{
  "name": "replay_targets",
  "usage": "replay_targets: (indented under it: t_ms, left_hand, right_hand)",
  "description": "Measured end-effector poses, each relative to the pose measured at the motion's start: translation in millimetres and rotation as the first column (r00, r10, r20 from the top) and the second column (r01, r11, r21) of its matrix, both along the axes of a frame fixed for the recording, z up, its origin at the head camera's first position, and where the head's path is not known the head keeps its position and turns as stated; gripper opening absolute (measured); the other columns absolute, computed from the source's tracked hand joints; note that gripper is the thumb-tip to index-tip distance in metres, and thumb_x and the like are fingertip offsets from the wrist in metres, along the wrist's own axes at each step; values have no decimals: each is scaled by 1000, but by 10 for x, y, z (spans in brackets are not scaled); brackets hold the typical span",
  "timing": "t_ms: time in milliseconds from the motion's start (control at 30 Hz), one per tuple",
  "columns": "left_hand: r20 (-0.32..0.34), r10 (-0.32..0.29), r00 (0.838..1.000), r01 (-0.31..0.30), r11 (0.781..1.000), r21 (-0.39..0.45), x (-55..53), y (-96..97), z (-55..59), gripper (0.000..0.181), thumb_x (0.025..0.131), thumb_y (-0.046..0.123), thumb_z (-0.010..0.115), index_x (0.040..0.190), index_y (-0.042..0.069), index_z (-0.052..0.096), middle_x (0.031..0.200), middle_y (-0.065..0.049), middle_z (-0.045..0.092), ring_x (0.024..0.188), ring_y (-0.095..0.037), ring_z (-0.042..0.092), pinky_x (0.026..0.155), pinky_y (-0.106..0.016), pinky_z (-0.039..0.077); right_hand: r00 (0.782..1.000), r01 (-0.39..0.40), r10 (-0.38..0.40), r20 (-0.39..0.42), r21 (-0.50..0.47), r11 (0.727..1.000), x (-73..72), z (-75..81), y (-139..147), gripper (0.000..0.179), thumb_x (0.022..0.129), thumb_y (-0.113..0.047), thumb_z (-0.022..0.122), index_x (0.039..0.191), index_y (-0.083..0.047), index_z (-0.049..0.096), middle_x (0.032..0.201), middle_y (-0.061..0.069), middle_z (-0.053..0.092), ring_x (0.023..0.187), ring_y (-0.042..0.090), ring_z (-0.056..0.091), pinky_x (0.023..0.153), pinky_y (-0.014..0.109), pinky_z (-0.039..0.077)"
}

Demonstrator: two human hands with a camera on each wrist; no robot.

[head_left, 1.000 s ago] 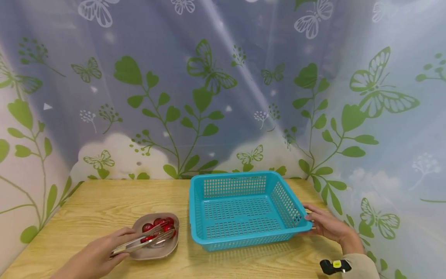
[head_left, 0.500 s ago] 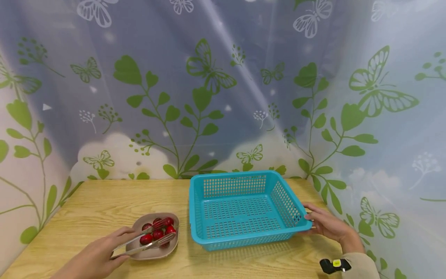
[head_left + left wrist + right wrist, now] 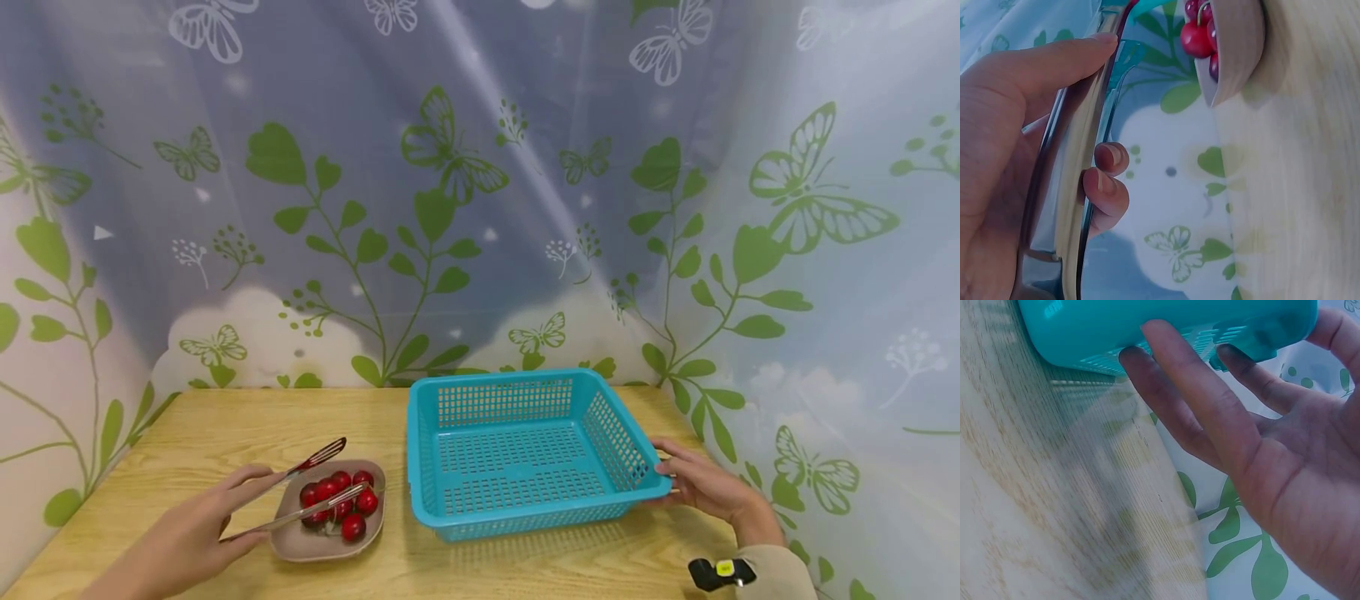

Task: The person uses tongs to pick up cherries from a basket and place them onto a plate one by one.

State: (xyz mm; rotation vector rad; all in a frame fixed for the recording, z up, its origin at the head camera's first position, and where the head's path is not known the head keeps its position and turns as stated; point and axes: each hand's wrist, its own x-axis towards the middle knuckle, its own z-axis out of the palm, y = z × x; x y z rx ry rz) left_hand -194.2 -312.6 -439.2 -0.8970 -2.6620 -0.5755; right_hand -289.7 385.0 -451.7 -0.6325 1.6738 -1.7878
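Note:
In the head view my left hand (image 3: 187, 525) holds metal tongs (image 3: 296, 515), their arms spread over a small brownish bowl (image 3: 315, 547). Several dark red cherries (image 3: 353, 527) lie heaped in it. One slotted tip is raised past the far rim, the other overlaps the fruit. Up close in the left wrist view, fingers wrap the tongs (image 3: 1069, 181) from both sides. On the right, my right hand (image 3: 708, 485) grips the right rim of a turquoise plastic basket (image 3: 525, 510). From the right wrist, fingers reach under the basket (image 3: 1097, 331) and the thumb meets its edge.
Bowl and basket stand side by side on a wood-grain table (image 3: 247, 425), a narrow gap between them. A curtain (image 3: 480, 275) printed with leaves and butterflies surrounds the table. A black device (image 3: 720, 573) is strapped at the right sleeve.
The tongs have spread wider and lifted off the cherries, the left hand drawing back slightly left. The cherries have shifted in the bowl. Right hand and basket stay put.

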Motion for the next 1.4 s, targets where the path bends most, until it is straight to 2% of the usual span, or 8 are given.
replay_targets:
  t_ms: [100,233,333,467,633,967,1267,1400]
  left_hand:
    - [-1,74,997,-74,997,-2,-5,-55,37,67,86,17,84,146,10,56,136,-16,59,54,9,32,53,-17,34]
    - [-46,208,977,-210,977,-42,-14,-113,58,68,84,19,86,144,11,58,136,-14,61,60,5,51,53,-21,38]
    - [-99,272,957,-278,959,-54,-50,-154,39,70,81,19,89,143,8,59,133,-15,62,74,-8,68,54,-25,46]
    - [-95,320,943,-323,946,-12,-117,-227,-2,72,80,17,89,142,0,58,129,-22,61,88,-30,73,61,-37,55]
    - [-19,347,938,-347,938,6,-191,-302,-31,67,83,16,86,140,-5,57,128,-29,58,99,-45,69,70,-56,57]
    - [43,384,922,-386,922,28,-334,-411,-218,61,89,14,80,139,-9,55,122,-33,58,97,-48,67,72,-59,56]
    - [-5,345,939,-344,937,60,-437,-490,-452,57,86,8,81,134,-13,58,114,-31,63,96,-46,67,77,-61,56]
    - [27,350,936,-351,935,53,-469,-509,-507,57,89,11,80,133,-16,57,116,-33,62,99,-49,66,80,-63,56]
  right_hand:
    - [1000,0,0,0,4,1000,3,6,-2,45,111,-7,29,143,-33,48,134,-1,66,115,17,72,99,43,59]
    - [1000,0,0,-1,10,1000,0,14,-1,44,111,-7,29,143,-32,47,133,-2,67,116,17,71,100,43,59]
    - [1000,2,-2,-1,14,1000,-1,21,5,44,111,-8,29,143,-33,47,134,-3,66,117,17,71,100,43,58]
    - [1000,4,-4,-1,18,1000,-5,25,10,43,112,-9,29,143,-33,47,135,-1,66,116,17,71,100,43,58]
    - [1000,8,-8,-3,20,1000,-4,14,14,43,112,-9,30,143,-32,46,135,0,66,116,17,72,99,43,59]
    - [1000,-10,10,-10,-2,1000,-20,-8,8,45,111,-6,28,145,-31,47,135,1,66,116,17,72,99,42,59]
    - [1000,-6,6,-11,2,1000,-15,-8,13,44,111,-7,28,144,-30,46,135,1,66,116,17,72,99,42,59]
    - [1000,-7,7,-7,-1,1000,-12,-11,15,44,111,-7,28,145,-30,46,135,1,66,116,18,72,99,43,59]
